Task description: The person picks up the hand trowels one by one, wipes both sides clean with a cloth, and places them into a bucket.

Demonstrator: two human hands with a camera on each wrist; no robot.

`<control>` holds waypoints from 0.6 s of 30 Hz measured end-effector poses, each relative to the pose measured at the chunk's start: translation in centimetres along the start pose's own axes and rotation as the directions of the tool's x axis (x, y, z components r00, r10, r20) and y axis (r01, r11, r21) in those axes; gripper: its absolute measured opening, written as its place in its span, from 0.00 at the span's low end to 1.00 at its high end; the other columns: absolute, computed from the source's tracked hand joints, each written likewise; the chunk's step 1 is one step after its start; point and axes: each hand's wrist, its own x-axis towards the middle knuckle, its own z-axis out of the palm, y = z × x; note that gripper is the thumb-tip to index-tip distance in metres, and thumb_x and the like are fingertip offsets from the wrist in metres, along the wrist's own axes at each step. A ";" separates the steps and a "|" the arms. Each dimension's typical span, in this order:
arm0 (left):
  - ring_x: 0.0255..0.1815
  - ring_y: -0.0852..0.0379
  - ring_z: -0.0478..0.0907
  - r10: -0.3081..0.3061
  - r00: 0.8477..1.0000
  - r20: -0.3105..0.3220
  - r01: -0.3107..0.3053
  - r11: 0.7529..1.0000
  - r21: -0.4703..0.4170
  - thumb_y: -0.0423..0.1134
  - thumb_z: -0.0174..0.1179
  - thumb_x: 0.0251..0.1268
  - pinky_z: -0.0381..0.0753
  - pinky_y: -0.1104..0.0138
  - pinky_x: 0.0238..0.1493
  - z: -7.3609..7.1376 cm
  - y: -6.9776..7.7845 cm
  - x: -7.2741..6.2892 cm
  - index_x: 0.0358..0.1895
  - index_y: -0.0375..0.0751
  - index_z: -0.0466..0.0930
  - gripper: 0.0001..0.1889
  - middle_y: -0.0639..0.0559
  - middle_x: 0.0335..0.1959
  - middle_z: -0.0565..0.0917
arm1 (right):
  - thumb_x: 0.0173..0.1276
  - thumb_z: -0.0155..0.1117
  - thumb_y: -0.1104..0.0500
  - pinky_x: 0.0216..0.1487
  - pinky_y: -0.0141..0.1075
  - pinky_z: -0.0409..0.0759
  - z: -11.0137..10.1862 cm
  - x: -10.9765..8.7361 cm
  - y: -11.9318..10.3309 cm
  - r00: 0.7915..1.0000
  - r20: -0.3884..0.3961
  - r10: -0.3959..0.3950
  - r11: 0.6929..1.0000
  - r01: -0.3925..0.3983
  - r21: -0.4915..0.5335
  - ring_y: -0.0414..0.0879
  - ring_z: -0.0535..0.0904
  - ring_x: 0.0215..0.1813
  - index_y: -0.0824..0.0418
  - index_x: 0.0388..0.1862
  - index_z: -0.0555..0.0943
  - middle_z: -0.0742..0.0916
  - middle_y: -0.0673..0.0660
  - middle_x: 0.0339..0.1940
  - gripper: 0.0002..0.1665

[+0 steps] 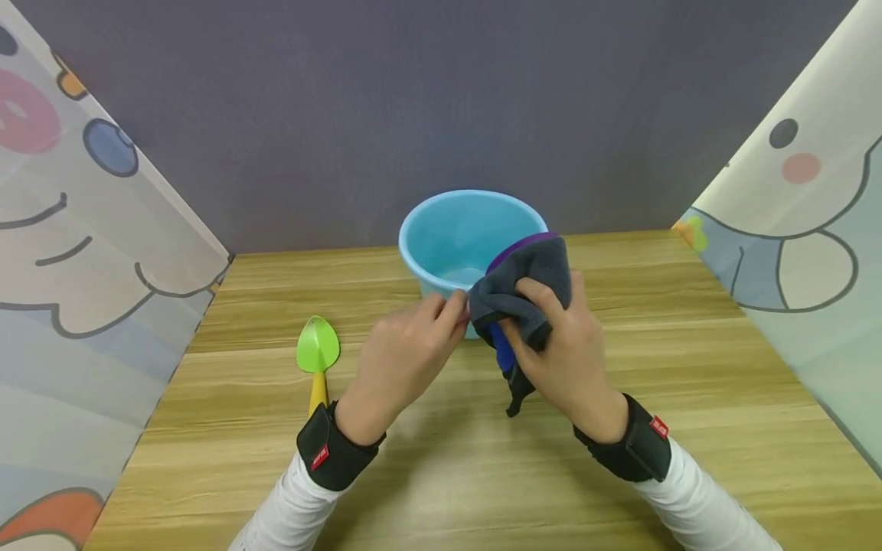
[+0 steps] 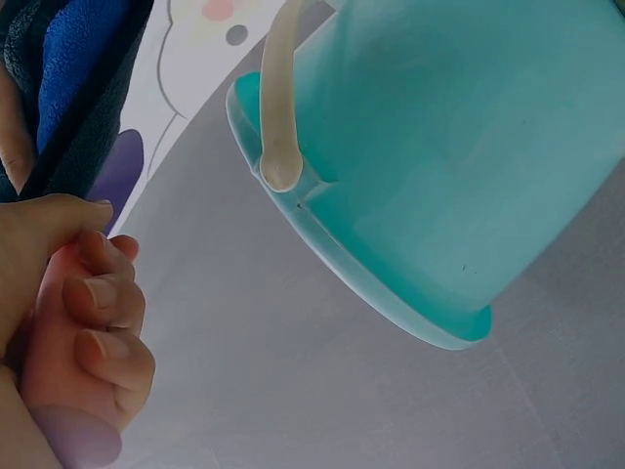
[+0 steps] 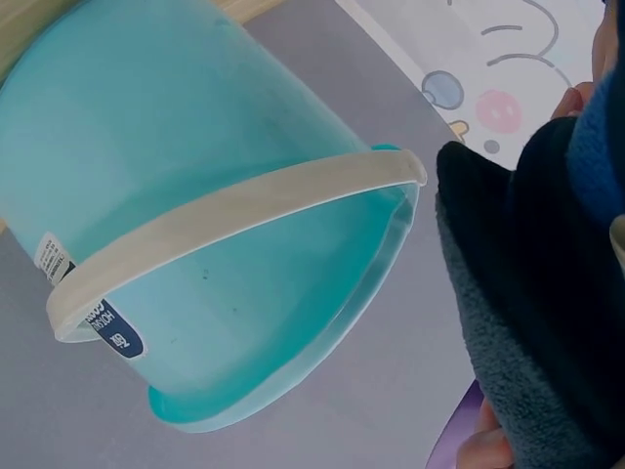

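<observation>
In the head view I see the blue bucket (image 1: 455, 229) standing on the wooden table (image 1: 689, 367); its inner wall and pale bottom are visible. On the person's side of this bucket, the right hand (image 1: 568, 352) has its fingers curled into the dark grey cloth (image 1: 530, 283), which partly covers a purple object (image 1: 517, 246). Whether the cloth touches the bucket, I cannot tell. The left hand (image 1: 406, 352) is also at this near side, with fingers closed. The green shovel (image 1: 318, 348) lies to the left of the bucket.

From the left wrist, these fingers are wrapped around a pinkish handle (image 2: 68, 371) with purple end, beside the bucket and its white carrying handle (image 2: 280, 107).

From the right wrist, the folded cloth is near the bucket's rim, and a dark label (image 3: 117, 330) is on the bucket's wall.
</observation>
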 end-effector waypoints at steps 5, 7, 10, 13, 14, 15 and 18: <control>0.13 0.62 0.63 0.005 1.000 -0.009 -0.005 1.000 0.000 0.39 0.62 0.72 0.59 0.70 0.14 -0.1 0.2 0.0 0.44 0.38 0.77 0.08 0.54 0.21 0.70 | 0.77 0.53 0.39 0.28 0.53 0.80 -0.2 0.1 -0.1 1.000 -0.004 0.010 1.000 -0.010 0.016 0.60 0.77 0.31 0.58 0.57 0.74 0.74 0.75 0.48 0.27; 0.13 0.62 0.63 0.007 1.000 -0.015 -0.007 1.000 0.000 0.39 0.62 0.72 0.59 0.70 0.14 -0.1 0.2 0.0 0.44 0.38 0.77 0.08 0.54 0.21 0.70 | 0.77 0.53 0.39 0.29 0.54 0.81 -0.3 0.1 -0.1 1.000 -0.006 0.009 1.000 -0.009 0.026 0.60 0.78 0.32 0.59 0.57 0.75 0.74 0.75 0.48 0.27; 0.13 0.62 0.63 0.008 1.000 -0.012 -0.008 1.000 0.006 0.40 0.61 0.73 0.59 0.70 0.14 -0.1 0.2 0.1 0.45 0.38 0.78 0.08 0.55 0.21 0.71 | 0.77 0.52 0.39 0.30 0.54 0.81 -0.3 0.1 -0.1 1.000 -0.010 0.011 0.999 -0.010 0.040 0.60 0.78 0.34 0.59 0.57 0.75 0.74 0.75 0.48 0.27; 0.13 0.62 0.63 0.010 1.000 -0.010 -0.009 1.000 0.009 0.40 0.59 0.75 0.58 0.70 0.14 -0.1 0.1 0.1 0.44 0.39 0.78 0.08 0.55 0.20 0.70 | 0.76 0.53 0.39 0.30 0.54 0.80 -0.3 0.1 0.0 1.000 -0.014 0.018 0.999 -0.018 0.048 0.60 0.77 0.34 0.60 0.56 0.75 0.74 0.75 0.48 0.27; 0.13 0.62 0.62 0.009 1.000 -0.008 -0.009 1.000 0.006 0.41 0.58 0.76 0.58 0.70 0.14 -0.1 0.1 0.1 0.44 0.39 0.78 0.08 0.55 0.20 0.70 | 0.76 0.53 0.38 0.30 0.54 0.80 -0.3 0.1 0.0 1.000 -0.018 0.024 0.998 -0.023 0.052 0.59 0.77 0.34 0.60 0.55 0.75 0.74 0.75 0.47 0.28; 0.13 0.62 0.62 0.011 1.000 -0.009 -0.011 1.000 0.003 0.41 0.58 0.76 0.58 0.70 0.14 -0.1 0.1 0.1 0.44 0.39 0.78 0.08 0.55 0.20 0.70 | 0.76 0.53 0.38 0.30 0.54 0.80 -0.3 0.2 0.0 0.999 -0.022 0.029 0.998 -0.028 0.055 0.59 0.77 0.34 0.60 0.55 0.75 0.74 0.75 0.47 0.28; 0.13 0.62 0.62 0.012 1.000 -0.014 -0.012 1.000 -0.007 0.42 0.57 0.77 0.57 0.71 0.14 -0.2 0.0 0.1 0.44 0.38 0.78 0.09 0.55 0.20 0.69 | 0.75 0.54 0.37 0.29 0.54 0.79 -0.2 0.2 0.0 0.998 -0.030 0.046 0.997 -0.044 0.068 0.59 0.76 0.34 0.60 0.54 0.75 0.74 0.75 0.47 0.28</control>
